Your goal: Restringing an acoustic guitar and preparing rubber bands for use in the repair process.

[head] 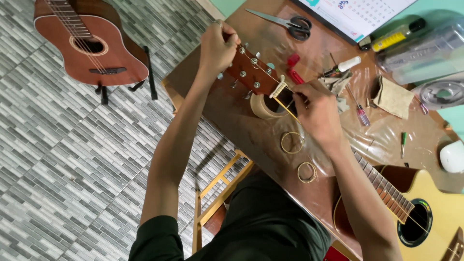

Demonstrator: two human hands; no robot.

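Observation:
An acoustic guitar lies across the brown table (251,135), its yellow body (435,212) at the lower right and its reddish headstock (251,75) pointing up-left. My left hand (217,46) is closed around a tuning peg at the headstock's far end. My right hand (316,113) rests on the neck just below the white nut (279,88), fingers pinching a string. The headstock sits on a roll of tan tape (263,107). Two coiled strings (292,143) (307,172) lie on the table near my right wrist.
Scissors (287,23), a red tool (294,72), a small screwdriver (360,113), a tan cloth (392,98), a calendar (357,14) and clear plastic boxes (420,53) crowd the table's far side. A second guitar (89,46) stands on a floor stand at upper left. A wooden stool (217,193) is under me.

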